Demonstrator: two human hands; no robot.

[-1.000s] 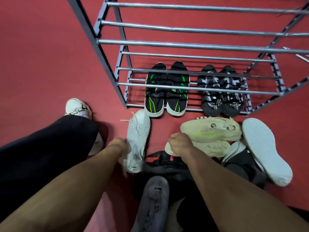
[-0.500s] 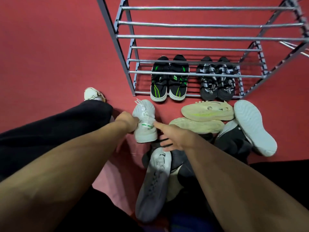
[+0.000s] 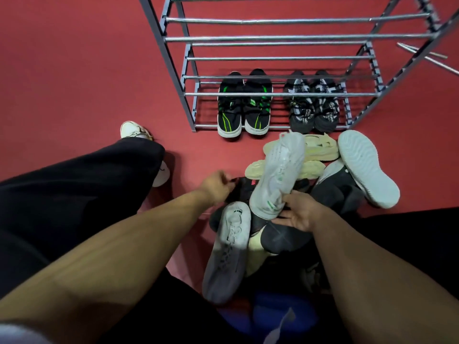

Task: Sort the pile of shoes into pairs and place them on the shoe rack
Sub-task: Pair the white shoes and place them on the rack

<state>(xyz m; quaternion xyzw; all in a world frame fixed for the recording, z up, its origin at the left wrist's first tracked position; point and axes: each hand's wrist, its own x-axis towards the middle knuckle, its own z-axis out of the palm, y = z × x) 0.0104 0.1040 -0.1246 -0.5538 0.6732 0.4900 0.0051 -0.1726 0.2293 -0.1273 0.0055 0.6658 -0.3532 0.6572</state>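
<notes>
— Two pairs sit on the bottom tier of the shoe rack, don't they?
— Yes: black shoes with green stripes on the left, black-and-white patterned shoes to their right, toes toward the camera.
— And the right hand?
— Its fingers are wrapped about the heel end of a white knit sneaker, which is lifted and angled with its toe toward the rack, over the pile.
— What lies under it?
— Two pale yellow shoes, one nearer the rack, the other just below it, both partly hidden by the sneaker. To their right a black shoe with a white sole is tipped so the tread faces up.
— The left hand?
— It is down at a dark shoe on the pile's left edge, fingers curled — whether it actually grips anything I cannot tell.
— Anything nearer the body?
— A grey-and-white sneaker lies lengthwise, toe toward the person, touching a black shoe beside it.
— And off to the left?
— A leg in black trousers, with a worn white shoe on the red floor.
</notes>
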